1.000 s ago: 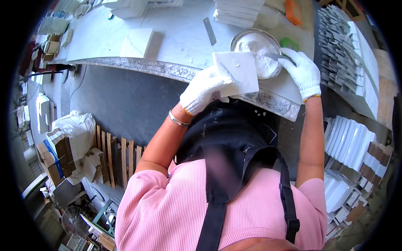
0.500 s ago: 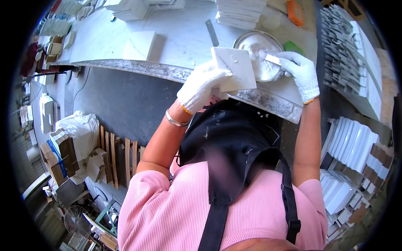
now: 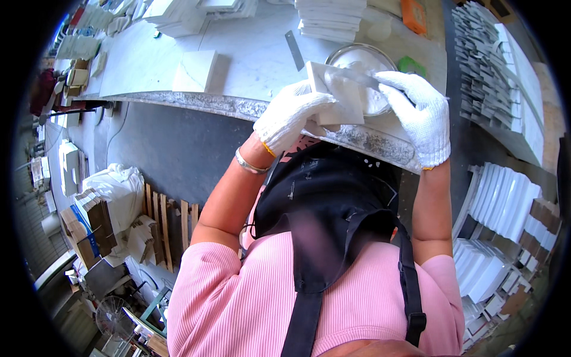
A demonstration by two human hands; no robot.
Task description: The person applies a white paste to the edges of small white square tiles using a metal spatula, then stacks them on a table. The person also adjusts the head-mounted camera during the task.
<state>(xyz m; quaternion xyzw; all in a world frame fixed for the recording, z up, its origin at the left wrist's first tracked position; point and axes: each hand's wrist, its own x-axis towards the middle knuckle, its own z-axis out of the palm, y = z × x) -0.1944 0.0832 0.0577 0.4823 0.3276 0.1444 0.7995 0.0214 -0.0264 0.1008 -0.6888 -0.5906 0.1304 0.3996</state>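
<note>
In a white knit glove, my left hand grips a square white marble-look tile by its left edge, holding it tilted over the table's front edge. My right hand, gloved alike, is closed on a putty knife. Its blade, blurred by motion, lies across the upper part of the tile's face; whether it touches cannot be told. Just behind the tile stands a round metal bowl of white paste, partly hidden by the tile and my right hand.
On the stone-topped table lie a flat metal strip, a single tile, a green lump and an orange box. A tile stack stands behind the bowl. More stacked slabs are at the right.
My right hand has brought the putty knife from the paste in the bowl over to the tile's face. My left hand keeps its hold, the tile shifting only slightly.
</note>
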